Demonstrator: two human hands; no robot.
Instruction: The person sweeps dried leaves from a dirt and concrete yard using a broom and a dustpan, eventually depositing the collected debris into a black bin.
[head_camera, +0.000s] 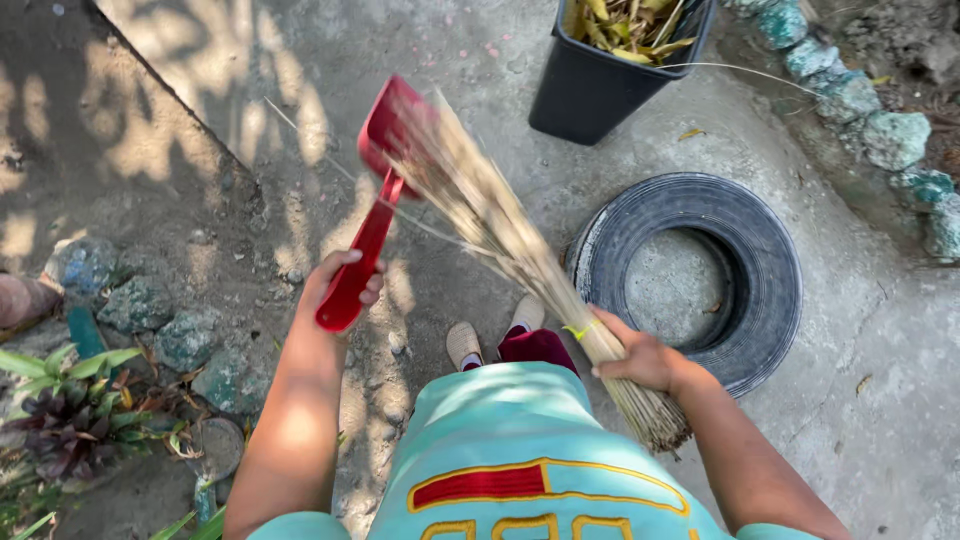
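Note:
My left hand grips the handle of a red plastic dustpan, whose scoop points away from me over the concrete ground. My right hand is closed around a stick broom made of thin straw-coloured sticks. The broom's bristle tips lie against the dustpan's scoop and are blurred. The bound end of the broom sticks out behind my right hand. Below, I see my teal shirt and my two feet in sandals.
A black bin holding dry yellow leaves stands at the top. An old tyre lies flat at right. Teal-painted stones edge the ground at top right and left. Plants grow at bottom left.

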